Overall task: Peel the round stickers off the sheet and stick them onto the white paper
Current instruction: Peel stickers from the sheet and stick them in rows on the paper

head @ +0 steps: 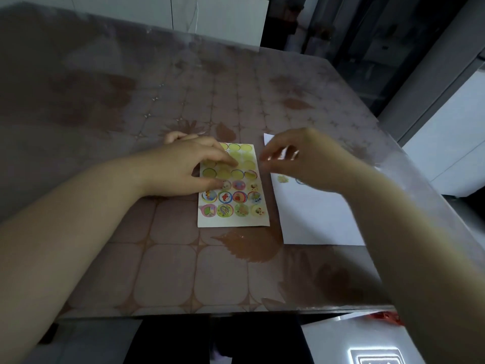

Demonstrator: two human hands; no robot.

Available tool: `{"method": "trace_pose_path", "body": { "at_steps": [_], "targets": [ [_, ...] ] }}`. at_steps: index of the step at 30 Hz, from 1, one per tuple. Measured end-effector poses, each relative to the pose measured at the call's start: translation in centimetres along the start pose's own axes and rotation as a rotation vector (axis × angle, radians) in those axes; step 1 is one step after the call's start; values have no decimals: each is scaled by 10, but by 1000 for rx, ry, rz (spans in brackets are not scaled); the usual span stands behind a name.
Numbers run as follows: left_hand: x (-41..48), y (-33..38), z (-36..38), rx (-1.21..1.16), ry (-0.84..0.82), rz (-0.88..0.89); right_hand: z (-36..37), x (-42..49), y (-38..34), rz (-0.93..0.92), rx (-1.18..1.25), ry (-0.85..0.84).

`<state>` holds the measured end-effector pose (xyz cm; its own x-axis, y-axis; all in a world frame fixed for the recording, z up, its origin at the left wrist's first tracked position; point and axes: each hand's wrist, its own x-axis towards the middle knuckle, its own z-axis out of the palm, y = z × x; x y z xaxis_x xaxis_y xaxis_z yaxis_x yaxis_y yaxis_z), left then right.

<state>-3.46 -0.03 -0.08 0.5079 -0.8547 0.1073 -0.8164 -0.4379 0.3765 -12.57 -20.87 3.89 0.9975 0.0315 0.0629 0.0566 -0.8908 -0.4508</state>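
A rectangular sticker sheet [233, 219] is seen lying flat on a table [162, 271] covered in glossy clear plastic over a brownish cloth patterned with leaves and rounded squares. The sheet's far rows are taken up by empty circles [234, 147], pale yellow-green and smooth, while the three nearest rows are filled with bright, glossy round stickers [238, 197]. The sheet is pinned down by the left hand [189, 166], whose fingers are laid out straight across the far rows, with the thumb set against the first picture row.

Just to the right, the matte white paper [315, 222] is spread on the table, its edge close beside the sheet. A yellowish sticker [283, 179] and a blue-rimmed sticker [300, 181], the latter partly hidden, are shown stuck near its far end. The right hand [307, 158] is held above that end, fingers bent toward the thumb; it is blurred, and whether anything is pinched cannot be told.
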Motion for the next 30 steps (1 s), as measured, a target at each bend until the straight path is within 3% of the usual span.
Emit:
{"method": "trace_pose_path", "body": {
  "at_steps": [11,17,21,30],
  "targets": [
    [0,0,2,52,-59,-11,28,8,7,75,146,85],
    [-1,1,2,37,-57,-3,-2,-5,9,144,384,144],
    [-1,0,2,33,-42,-2,-33,-24,23,190,293,123],
    [0,-2,3,14,-21,-6,-36,-54,68,398,325,295]
  ]
}}
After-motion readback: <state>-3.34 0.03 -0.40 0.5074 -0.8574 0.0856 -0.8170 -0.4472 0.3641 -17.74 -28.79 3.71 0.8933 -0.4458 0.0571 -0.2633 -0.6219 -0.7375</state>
